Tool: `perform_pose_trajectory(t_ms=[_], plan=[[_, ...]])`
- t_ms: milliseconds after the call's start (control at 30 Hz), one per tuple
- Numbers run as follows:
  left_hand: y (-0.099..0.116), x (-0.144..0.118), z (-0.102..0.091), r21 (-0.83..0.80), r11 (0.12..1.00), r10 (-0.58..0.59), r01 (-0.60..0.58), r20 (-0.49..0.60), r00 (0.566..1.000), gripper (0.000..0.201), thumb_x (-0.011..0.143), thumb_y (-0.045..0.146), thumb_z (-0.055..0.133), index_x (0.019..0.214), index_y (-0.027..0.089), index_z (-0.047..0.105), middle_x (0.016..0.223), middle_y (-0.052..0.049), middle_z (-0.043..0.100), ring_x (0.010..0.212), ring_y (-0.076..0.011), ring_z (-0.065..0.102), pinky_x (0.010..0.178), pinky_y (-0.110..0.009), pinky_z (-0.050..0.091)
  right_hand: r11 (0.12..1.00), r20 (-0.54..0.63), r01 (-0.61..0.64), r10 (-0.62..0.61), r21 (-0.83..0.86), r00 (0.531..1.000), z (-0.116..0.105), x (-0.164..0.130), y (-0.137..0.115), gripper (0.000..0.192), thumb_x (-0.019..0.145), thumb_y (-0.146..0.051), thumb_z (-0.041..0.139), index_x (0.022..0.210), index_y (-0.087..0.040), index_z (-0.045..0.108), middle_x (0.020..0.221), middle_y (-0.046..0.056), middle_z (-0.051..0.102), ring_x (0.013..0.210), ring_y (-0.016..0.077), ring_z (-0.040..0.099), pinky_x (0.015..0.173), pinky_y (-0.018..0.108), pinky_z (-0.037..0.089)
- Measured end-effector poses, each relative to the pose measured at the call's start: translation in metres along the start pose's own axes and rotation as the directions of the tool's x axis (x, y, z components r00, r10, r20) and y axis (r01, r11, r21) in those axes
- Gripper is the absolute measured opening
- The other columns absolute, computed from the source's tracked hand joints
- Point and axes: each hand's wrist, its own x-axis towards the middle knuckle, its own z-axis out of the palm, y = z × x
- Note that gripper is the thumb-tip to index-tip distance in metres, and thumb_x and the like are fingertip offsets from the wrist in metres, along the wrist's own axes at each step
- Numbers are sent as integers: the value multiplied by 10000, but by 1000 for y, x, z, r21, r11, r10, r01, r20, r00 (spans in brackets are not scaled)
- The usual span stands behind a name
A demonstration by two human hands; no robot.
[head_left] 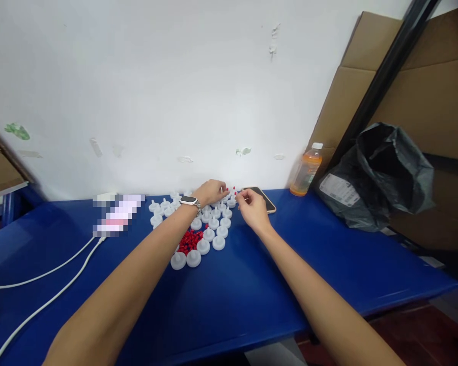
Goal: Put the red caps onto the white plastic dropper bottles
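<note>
Several white round caps [213, 223] lie in rows on the blue table [229, 305], with a pile of small red pieces [190, 240] among them. My left hand [210, 191], a watch on its wrist, reaches over the far caps and touches one with its fingertips. My right hand [252, 206] is just right of it, fingers pinched on a small red piece [235, 191] held above the far caps.
A phone [265, 198] lies behind my right hand. An orange drink bottle [306, 171] stands by the wall, a black plastic bag [377, 178] and cardboard to its right. White cables [53, 284] and a blurred object [116, 214] are at the left.
</note>
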Motion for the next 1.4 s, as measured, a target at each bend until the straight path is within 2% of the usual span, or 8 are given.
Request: perform_pose_trajectory(t_ms=[267, 400, 533, 667, 867, 1000, 1133, 1400], plan=[[8, -20, -20, -126, 992, -2, -10, -97, 995, 201, 905, 279, 533, 912, 144, 681, 832, -67, 721, 747, -172, 637, 689, -268, 466, 999, 24, 3, -4, 32, 1000, 10, -6, 5, 193, 813, -364, 559, 877, -188, 607, 797, 32, 658, 632, 159, 579, 637, 293, 455], [24, -65, -43, -314, 949, -27, -38, -202, 979, 253, 940, 369, 506, 923, 164, 653, 823, -36, 700, 732, -157, 622, 667, -263, 455, 986, 130, 99, -117, 136, 985, 17, -20, -8, 473, 814, -397, 614, 1232, -205, 509, 1053, 68, 635, 619, 127, 574, 614, 289, 461], [35, -119, -52, -479, 877, -112, -19, -244, 963, 284, 963, 430, 476, 921, 181, 607, 837, -21, 662, 760, -153, 600, 677, -266, 446, 966, 331, 159, -222, 207, 917, 25, -43, -29, 330, 894, -431, 545, 1160, -238, 572, 807, 9, 627, 616, 147, 544, 581, 278, 409], [40, -157, -51, -453, 891, -159, 29, -252, 955, 281, 995, 449, 411, 929, 199, 520, 822, -3, 588, 745, -147, 558, 679, -278, 424, 933, 420, 10, -171, 360, 891, 37, -62, -44, 227, 949, -432, 439, 1019, -256, 563, 653, -40, 488, 589, 140, 446, 560, 258, 353], [52, -172, -57, -254, 964, 26, -73, -185, 982, 241, 1033, 393, 315, 951, 211, 450, 839, -17, 551, 718, -166, 526, 691, -319, 413, 717, 549, -377, -10, 586, 836, 44, -70, -58, 337, 889, -511, 527, 746, -222, 430, 575, -71, 311, 488, 90, 247, 479, 235, 207], [49, -169, -55, -60, 980, 176, -188, -168, 970, 263, 1039, 348, 273, 908, 203, 449, 866, -45, 558, 768, -191, 525, 732, -342, 420, 728, 574, -435, 70, 530, 816, 43, -70, -58, 459, 843, -646, 544, 727, -217, 427, 542, -85, 272, 459, 74, 211, 458, 231, 163], [49, -165, -44, -65, 973, 201, -222, -232, 952, 303, 1034, 341, 266, 834, 208, 450, 846, -51, 560, 793, -194, 522, 758, -336, 421, 839, 496, -265, -7, 475, 868, 43, -69, -55, 488, 860, -678, 485, 696, -230, 381, 537, -71, 309, 460, 93, 277, 453, 246, 227], [69, -150, -29, -681, 731, -321, 38, -294, 901, 461, 977, 539, 343, 689, 194, 445, 594, 19, 412, 570, -125, 386, 538, -278, 331, 960, 229, 265, -279, 93, 932, 37, -71, -71, 319, 996, -440, 334, 763, -236, 410, 619, -40, 449, 556, 134, 428, 571, 274, 316]])
